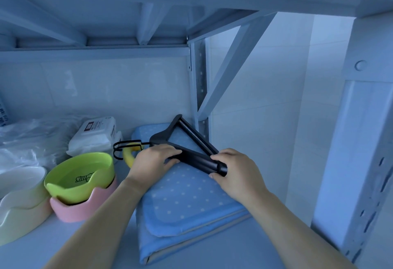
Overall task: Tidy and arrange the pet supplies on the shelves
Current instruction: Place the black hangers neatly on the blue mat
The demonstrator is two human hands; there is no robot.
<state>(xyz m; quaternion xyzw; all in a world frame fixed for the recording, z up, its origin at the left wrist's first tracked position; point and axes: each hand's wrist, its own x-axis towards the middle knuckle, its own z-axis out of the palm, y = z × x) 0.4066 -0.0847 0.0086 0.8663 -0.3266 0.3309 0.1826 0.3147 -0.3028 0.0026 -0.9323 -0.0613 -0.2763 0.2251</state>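
Observation:
A stack of black clothes hangers (187,141) lies on top of a folded blue polka-dot pet mat (187,200) at the right end of the shelf. My left hand (153,160) grips the hangers near their neck, fingers over the near arm. My right hand (236,168) holds the hangers' right end between thumb and fingers. Their black wire hooks (119,149) point left, over a yellow ring-shaped object (128,158) that is partly hidden.
A green bowl (78,177) sits nested in a pink bowl (83,209), beside cream bowls (19,196) at the left. A white wipes pack (95,134) and clear plastic bags (27,141) lie behind. A shelf post (200,86) stands at the back right, a thicker one (361,141) at the right.

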